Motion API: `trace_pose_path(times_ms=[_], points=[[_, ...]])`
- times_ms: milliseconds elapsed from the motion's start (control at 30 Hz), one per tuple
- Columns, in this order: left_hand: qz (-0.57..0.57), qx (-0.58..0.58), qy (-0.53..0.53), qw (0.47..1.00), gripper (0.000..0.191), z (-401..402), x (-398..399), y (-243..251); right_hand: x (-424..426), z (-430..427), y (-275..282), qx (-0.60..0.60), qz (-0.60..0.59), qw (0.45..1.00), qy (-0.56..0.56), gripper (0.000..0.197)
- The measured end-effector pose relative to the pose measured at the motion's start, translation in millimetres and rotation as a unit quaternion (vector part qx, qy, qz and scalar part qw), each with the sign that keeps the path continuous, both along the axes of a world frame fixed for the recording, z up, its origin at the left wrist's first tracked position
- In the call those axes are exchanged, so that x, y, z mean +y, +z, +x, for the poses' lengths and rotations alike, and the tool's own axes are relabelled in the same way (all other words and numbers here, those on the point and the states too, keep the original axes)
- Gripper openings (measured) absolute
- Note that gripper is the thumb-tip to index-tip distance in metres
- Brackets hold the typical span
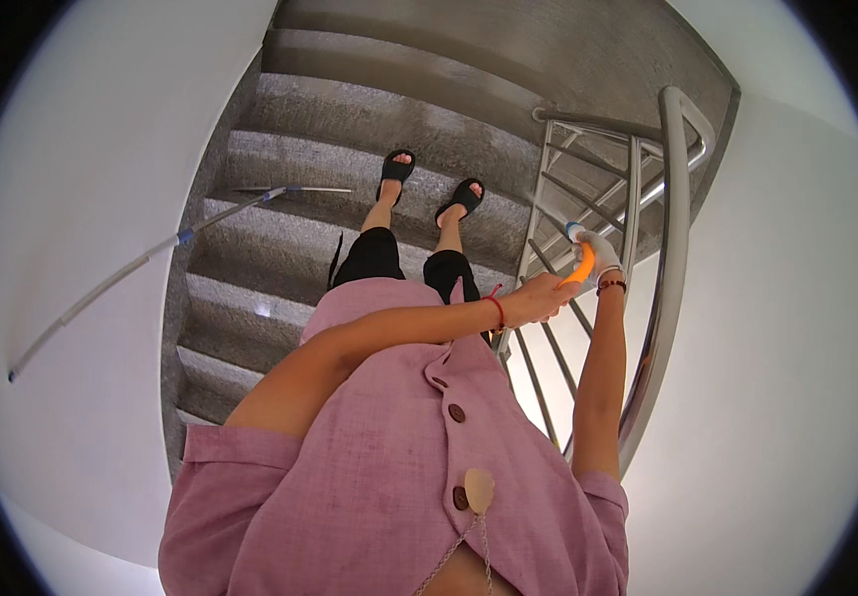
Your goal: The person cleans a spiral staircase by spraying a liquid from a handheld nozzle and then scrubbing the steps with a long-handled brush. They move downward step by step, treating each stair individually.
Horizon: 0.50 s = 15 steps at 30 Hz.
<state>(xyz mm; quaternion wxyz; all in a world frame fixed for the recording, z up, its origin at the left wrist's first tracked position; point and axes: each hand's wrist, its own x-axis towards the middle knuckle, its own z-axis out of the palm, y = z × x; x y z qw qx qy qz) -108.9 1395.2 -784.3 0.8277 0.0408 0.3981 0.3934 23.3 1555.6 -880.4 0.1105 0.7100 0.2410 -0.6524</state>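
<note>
My left hand, bare with a red cord bracelet, is closed on the lower end of a curved orange handle. Just above it, my right hand wears a pale glove and a dark beaded bracelet and grips around the upper part of the same handle. A blue and white end piece shows past the gloved fingers; what tool it belongs to I cannot tell. Both hands are in front of the metal bars of the stair railing. Whether the tool touches a bar is unclear.
Grey stone steps lie under my black sandals. A thick metal handrail curves along the right side. A thin jointed pole with blue fittings stretches from the steps across the white wall at left.
</note>
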Motion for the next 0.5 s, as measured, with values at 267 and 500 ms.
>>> trace_pose_path(times_ms=[267, 500], points=[[-0.038, -0.030, 0.087, 0.995, 0.036, 12, 21, 8, 33, -20, -5, -0.020, -0.008, 0.991, 0.129, 0.014], [-0.059, -0.057, 0.123, 0.989, 0.033, 15, 30, 23, 42, -42, 6, 0.017, -0.115, 0.982, 0.146, 0.015]])
